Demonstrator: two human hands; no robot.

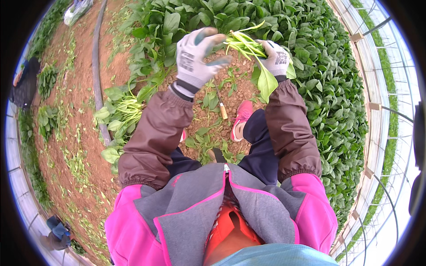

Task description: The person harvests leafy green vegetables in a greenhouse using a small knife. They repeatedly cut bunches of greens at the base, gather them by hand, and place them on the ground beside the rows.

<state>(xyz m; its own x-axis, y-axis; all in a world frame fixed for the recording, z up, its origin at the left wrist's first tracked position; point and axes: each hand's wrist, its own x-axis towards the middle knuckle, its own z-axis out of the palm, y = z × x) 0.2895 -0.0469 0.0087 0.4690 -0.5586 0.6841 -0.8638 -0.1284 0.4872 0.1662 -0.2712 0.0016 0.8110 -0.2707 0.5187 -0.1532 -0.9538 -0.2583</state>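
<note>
My right hand, in a white knit glove, grips a small bunch of leafy greens that look like spinach. The pale stems point left, and one broad leaf hangs below the hand. Just left of the stem ends is my left hand, gloved too, slightly blurred, its fingers apart and holding nothing. On the soil below lies a thin-bladed hand tool with a wooden handle. A heap of cut greens rests beside my left forearm, stems towards me.
Dense standing greens fill the front and right, up to the greenhouse's side wall. A grey hose crosses the soil at left. Beyond it are bunches of greens, a plastic bag and a person low at the rim.
</note>
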